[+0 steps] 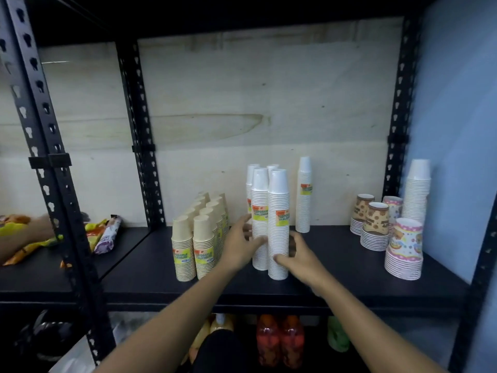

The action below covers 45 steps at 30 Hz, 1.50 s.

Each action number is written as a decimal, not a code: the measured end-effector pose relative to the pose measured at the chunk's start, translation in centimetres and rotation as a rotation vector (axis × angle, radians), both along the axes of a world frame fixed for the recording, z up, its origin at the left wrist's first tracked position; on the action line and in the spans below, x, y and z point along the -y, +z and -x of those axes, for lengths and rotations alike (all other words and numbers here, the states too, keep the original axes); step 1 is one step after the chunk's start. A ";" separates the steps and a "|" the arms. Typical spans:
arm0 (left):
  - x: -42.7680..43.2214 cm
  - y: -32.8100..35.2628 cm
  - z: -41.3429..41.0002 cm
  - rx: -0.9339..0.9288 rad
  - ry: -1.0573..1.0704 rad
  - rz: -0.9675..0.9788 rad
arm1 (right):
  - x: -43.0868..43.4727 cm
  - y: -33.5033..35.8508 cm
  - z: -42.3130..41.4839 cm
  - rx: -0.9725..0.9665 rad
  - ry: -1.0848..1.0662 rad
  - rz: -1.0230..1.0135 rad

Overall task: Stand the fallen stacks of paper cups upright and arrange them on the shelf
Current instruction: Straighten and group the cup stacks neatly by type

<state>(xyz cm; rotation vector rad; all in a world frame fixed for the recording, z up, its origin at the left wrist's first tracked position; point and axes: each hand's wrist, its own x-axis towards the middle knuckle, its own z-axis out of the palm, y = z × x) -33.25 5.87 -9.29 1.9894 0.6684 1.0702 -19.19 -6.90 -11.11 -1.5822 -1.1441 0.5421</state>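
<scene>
White paper, nested cups: front white stack point(278, 224) upright mid-shelf point(336, 265), right grip point(298, 254) curled round its lower part, left grip point(243, 238) spread against the neighbouring stack point(259, 211); probably light, crushable, topple-prone, so best held low and gently.

Black slotted steel uprights point(141, 130) frame the bay. Pale plywood back panel point(269, 90), knot streak mid-frame. Dark shelf board point(336, 265) across the lower middle. Light blue wall point(457, 103) at right edge. Dim light, top of frame nearly black. Snack packets point(107, 235) in left bay, bottles point(279, 340) bottom centre.
</scene>
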 end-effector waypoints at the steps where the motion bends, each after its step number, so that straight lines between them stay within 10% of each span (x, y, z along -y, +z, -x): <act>1: 0.0 -1.1 0.0 -0.015 0.003 0.006 | 0.0 -0.8 -0.1 0.017 0.004 0.033; 45: -0.7 -5.5 -0.1 0.144 -0.003 0.213 | -4.1 -4.6 -1.3 0.293 -0.255 -0.156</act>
